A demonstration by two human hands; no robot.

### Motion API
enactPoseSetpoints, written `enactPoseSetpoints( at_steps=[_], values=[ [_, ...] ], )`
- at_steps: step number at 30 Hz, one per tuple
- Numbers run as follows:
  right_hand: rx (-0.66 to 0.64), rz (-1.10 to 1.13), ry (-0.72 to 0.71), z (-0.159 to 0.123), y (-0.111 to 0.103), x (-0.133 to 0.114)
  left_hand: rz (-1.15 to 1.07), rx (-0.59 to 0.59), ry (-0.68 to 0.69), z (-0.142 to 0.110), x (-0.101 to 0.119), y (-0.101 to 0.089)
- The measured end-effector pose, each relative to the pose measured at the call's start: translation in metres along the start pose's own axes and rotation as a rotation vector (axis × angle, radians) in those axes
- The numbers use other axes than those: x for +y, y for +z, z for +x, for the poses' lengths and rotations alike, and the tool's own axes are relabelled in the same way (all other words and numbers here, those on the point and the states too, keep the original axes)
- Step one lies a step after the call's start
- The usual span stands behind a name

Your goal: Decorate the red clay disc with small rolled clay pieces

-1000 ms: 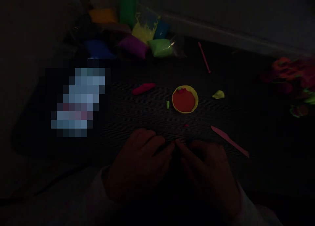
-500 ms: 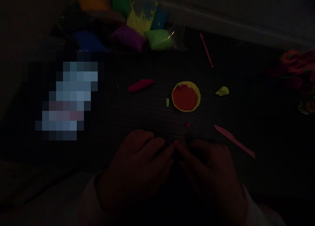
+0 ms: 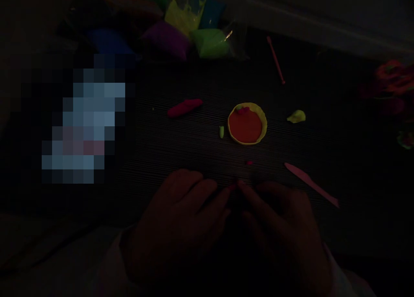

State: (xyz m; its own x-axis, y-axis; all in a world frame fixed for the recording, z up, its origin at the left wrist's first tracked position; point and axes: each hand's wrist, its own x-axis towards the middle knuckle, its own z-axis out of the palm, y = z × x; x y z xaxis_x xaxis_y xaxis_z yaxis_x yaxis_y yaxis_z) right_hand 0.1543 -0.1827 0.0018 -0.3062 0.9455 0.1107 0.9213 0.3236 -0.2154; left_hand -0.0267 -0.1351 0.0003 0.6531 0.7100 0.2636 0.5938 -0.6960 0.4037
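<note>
A small bit of pink modelling clay (image 3: 233, 186) lies between the fingertips of my two hands, close above the dark table. My left hand (image 3: 184, 215) has its fingers curled together, thumb and forefinger at the clay. From the other side, my right hand (image 3: 281, 219) pinches at the same bit. Just beyond them rests a tiny pink piece (image 3: 249, 163). Farther off stands a shallow round dish shape with a yellow rim (image 3: 264, 123), orange-red inside (image 3: 245, 126), with small pink and green bits at its back edge. The scene is very dark.
Around the dish lie a pink clay roll (image 3: 185, 108), a green piece (image 3: 221, 132) and a yellow lump (image 3: 296, 116). A pink clay knife (image 3: 312, 185) and a thin pink stick (image 3: 276, 60) are on the right. Bagged clay (image 3: 211, 43) lines the back; a blurred bright screen (image 3: 93, 116) is left.
The pink bit now shows stretched between the two hands, as my right fingertips have moved slightly right. The whole view has shifted a little.
</note>
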Motion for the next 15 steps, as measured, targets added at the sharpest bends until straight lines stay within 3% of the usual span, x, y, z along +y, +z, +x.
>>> enactPoseSetpoints(
  at_steps=[9, 15],
  values=[
    [-0.036, -0.041, 0.067, -0.0025, 0.0, -0.0003, -0.002, -0.029, -0.005, 0.0005, 0.0003, -0.0025],
    [-0.035, -0.058, 0.004, -0.0006, -0.0001, -0.0005, 0.015, -0.02, 0.009, -0.0004, -0.0003, -0.0008]
  ],
)
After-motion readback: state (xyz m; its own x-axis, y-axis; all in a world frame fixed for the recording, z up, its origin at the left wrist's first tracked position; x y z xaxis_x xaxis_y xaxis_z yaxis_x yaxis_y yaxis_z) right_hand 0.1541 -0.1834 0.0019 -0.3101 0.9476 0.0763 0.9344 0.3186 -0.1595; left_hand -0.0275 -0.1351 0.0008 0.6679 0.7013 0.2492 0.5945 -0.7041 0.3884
